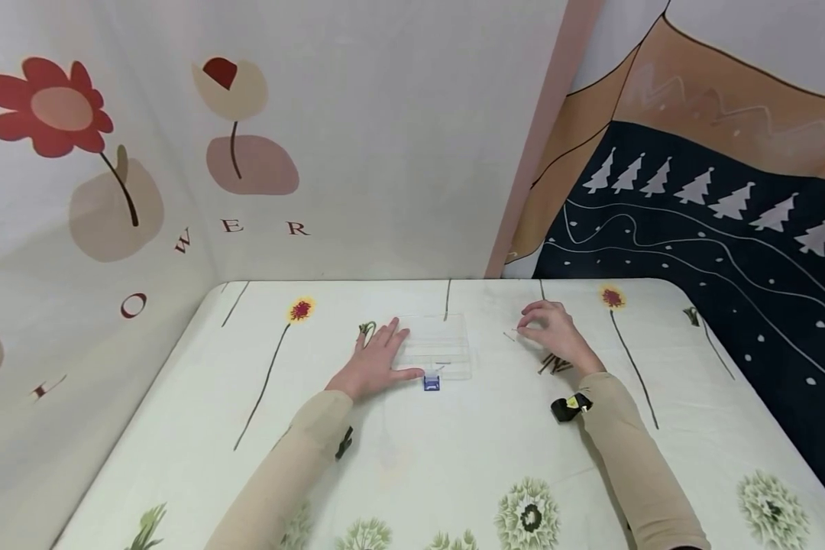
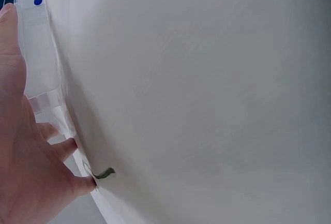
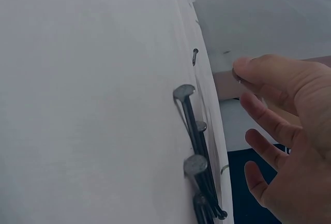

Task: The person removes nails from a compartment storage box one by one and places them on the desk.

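A clear plastic divided box (image 1: 447, 336) with a blue latch (image 1: 431, 382) at its near side lies on the table. My left hand (image 1: 374, 363) rests on the box's left edge, fingers spread and straight, thumb near the latch. A few thin nails (image 1: 442, 363) show inside the box's near compartments. To the right of the box, my right hand (image 1: 553, 334) pinches a small nail (image 1: 514, 330) between thumb and index finger, mostly hidden by the fingertips. Another small nail (image 3: 194, 57) is on the table nearby. Several larger dark nails (image 3: 192, 125) lie in a pile below the right hand.
The table wears a white cloth (image 1: 399, 458) with printed flowers. Behind it hangs a pale printed curtain (image 1: 385, 153), and a dark cloth with white trees (image 1: 694, 206) hangs at the right. A black strap device (image 1: 569, 408) sits at the right wrist.
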`<state>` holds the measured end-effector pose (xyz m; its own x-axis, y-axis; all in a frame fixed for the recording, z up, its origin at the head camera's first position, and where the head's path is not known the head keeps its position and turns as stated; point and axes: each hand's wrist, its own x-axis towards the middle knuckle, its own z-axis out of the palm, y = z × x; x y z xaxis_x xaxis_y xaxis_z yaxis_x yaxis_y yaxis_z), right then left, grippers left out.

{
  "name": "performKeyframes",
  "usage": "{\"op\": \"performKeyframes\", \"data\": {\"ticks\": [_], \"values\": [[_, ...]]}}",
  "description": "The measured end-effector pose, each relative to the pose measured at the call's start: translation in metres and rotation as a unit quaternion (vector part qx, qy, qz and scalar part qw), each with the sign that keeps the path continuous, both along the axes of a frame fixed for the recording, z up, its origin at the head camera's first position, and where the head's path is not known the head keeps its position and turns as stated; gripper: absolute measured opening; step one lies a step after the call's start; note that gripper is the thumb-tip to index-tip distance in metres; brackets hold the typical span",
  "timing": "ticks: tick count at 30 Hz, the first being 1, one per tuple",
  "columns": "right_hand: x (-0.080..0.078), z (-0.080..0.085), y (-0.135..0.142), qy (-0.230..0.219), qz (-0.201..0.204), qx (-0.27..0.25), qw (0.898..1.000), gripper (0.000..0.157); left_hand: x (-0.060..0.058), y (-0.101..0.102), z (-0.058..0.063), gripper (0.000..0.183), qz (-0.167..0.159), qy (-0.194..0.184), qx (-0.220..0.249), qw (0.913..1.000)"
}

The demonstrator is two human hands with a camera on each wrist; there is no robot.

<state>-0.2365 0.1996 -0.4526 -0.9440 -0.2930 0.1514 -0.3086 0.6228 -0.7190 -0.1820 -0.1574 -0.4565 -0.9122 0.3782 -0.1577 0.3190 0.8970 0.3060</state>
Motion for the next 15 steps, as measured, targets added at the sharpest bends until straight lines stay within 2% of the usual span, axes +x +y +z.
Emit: {"op": "performKeyframes", "data": {"ticks": [8, 15], "values": [[-0.0012, 0.0004, 0.0017, -0.007, -0.002, 0.007, 1.000, 0.007, 0.0003, -0.0001, 0.0001, 0.096, 0.001, -0.001, -0.001, 1.0000], [0.0009, 0.0009, 0.0004, 0.000, -0.001, -0.007, 1.000, 0.006, 0.0013, 0.0001, 0.0011, 0.094, -0.001, 0.004, 0.000, 1.0000]]}}
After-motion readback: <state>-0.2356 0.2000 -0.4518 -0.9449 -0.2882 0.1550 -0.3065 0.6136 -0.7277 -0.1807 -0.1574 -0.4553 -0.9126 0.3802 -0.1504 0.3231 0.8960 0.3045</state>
